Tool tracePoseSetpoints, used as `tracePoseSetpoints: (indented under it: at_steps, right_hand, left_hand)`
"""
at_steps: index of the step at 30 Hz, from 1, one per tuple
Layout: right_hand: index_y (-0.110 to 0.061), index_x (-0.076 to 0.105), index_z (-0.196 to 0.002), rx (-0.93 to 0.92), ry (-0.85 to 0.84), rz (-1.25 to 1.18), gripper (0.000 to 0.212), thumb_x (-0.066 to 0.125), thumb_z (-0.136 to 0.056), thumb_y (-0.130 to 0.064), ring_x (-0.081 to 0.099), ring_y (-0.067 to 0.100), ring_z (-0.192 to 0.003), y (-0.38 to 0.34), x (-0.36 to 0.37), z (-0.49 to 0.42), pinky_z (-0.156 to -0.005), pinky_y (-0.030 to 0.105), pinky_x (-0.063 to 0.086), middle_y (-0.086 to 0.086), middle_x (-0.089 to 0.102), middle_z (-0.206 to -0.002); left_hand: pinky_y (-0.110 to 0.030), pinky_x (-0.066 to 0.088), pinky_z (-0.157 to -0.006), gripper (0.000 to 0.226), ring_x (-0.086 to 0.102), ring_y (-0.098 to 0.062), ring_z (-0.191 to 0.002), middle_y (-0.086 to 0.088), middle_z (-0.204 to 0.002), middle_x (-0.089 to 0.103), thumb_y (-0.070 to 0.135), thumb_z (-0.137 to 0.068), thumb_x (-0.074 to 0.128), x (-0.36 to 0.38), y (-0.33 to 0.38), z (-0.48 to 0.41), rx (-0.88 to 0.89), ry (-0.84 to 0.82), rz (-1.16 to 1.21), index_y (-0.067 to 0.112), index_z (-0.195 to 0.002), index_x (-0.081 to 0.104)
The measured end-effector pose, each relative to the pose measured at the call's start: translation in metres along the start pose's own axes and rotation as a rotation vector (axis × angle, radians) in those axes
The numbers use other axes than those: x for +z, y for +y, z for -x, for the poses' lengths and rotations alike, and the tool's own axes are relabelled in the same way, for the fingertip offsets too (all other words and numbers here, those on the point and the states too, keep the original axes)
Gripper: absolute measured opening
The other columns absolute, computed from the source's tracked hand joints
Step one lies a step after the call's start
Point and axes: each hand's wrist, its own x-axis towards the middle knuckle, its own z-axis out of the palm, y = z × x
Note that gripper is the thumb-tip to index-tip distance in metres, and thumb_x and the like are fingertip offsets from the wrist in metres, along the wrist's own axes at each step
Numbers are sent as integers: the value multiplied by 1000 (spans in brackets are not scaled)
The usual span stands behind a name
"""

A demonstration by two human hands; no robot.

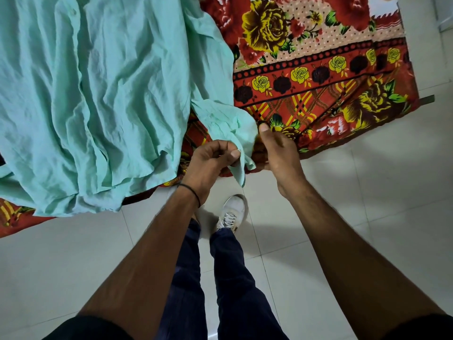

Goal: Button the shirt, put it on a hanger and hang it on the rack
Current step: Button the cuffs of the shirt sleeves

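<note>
Pinching the cuff (pixel 232 136) at frame centre, the left hand (pixel 213 158) and right hand (pixel 274 148) each hold one edge with curled fingers; the right fingers are mostly hidden. The shirt (pixel 85 94) fills the upper left on the bed (pixel 318 69), running top to bottom, its upper end cut off.

A shirt (pixel 98 94) lies spread across the left part of the bed (pixel 318 69), its hem over the bed's near edge. At that edge, the left hand (pixel 210 163) and right hand (pixel 277 150) hold its cuff (pixel 235 133). A shoe (pixel 232 212) stands on the floor (pixel 367 192) just before the bed.
</note>
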Motion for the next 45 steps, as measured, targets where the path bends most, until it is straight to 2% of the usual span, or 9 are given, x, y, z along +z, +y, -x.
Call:
tracePoseSetpoints:
  at_steps: [5, 10, 15, 19, 28, 36, 40, 42, 45]
  right_hand:
    - [-15, 69, -103, 35, -116, 67, 15, 68, -93, -25, 75, 17, -78, -1, 0, -8, -54, 30, 58, 4, 76, -94]
    - [-12, 63, -109, -242, 264, 253, 18, 67, -93, -17, 63, 4, -79, -2, -19, -9, -61, 11, 49, -2, 67, -97]
    - [-9, 61, -115, -290, 362, 528, 31, 71, -90, -24, 61, 26, -103, -11, -38, -13, -92, 49, 52, 8, 62, -112]
    - [-8, 63, -106, -534, 451, 645, 23, 61, -94, -28, 57, 28, -104, -43, -13, -3, -91, 49, 48, 9, 62, -109]
    - [-11, 68, -96, -539, -256, 601, 8, 61, -93, -14, 63, 13, -89, -68, 171, 31, -77, 15, 48, 1, 70, -95]
    - [-12, 69, -92, -436, -422, 529, 8, 60, -92, -12, 63, 9, -77, -44, 342, 65, -73, 23, 53, -8, 66, -81]
    - [-11, 67, -100, -444, -466, 530, 13, 60, -90, -6, 58, 5, -74, -30, 407, 80, -69, 15, 45, -7, 63, -85]
    - [-19, 66, -111, -450, -520, 573, 27, 59, -90, -5, 56, 6, -75, -23, 434, 84, -69, 13, 42, -3, 61, -93]
    - [-28, 61, -127, -470, -570, 702, 42, 59, -91, -5, 55, 10, -77, -16, 462, 89, -72, 11, 43, 1, 56, -101]
  left_hand:
    - [-41, 52, -82, 4, 59, -28, -87, -17, -91, 62, 5, -92, 63, 1, -2, -1, -21, -71, -105, 2, -95, 64]
    - [-21, 43, -51, 18, 52, -15, -61, -5, -75, 59, 3, -92, 56, -3, -4, -5, -41, 272, -58, 16, -82, 63]
    - [-24, 39, -52, 14, 52, -24, -74, -7, -79, 62, 4, -92, 53, -15, -1, -7, -52, 353, -131, 11, -89, 65]
    - [-23, 41, -51, 15, 55, -21, -68, -7, -80, 65, 3, -91, 53, -31, 15, 0, -2, 403, -107, 9, -89, 66]
    - [-18, 46, -56, 14, 63, -10, -68, -2, -84, 68, 4, -90, 52, -157, 45, 44, 97, 600, 30, 8, -94, 65]
    - [-24, 45, -56, 15, 63, -14, -64, -4, -81, 66, 3, -90, 51, -335, 18, 93, 86, 855, 32, 10, -88, 64]
    - [-41, 53, -80, 4, 62, -33, -87, -13, -93, 63, 13, -88, 60, -392, 3, 100, 75, 1027, -79, 10, -91, 60]
    - [-36, 46, -84, 34, 52, -27, -93, -10, -102, 53, 28, -81, 73, -412, -2, 99, 15, 1107, -179, 7, -99, 54]
    - [-39, 51, -87, 48, 58, -27, -99, -12, -112, 58, 38, -82, 74, -436, -11, 94, -145, 900, -190, 2, -107, 55]
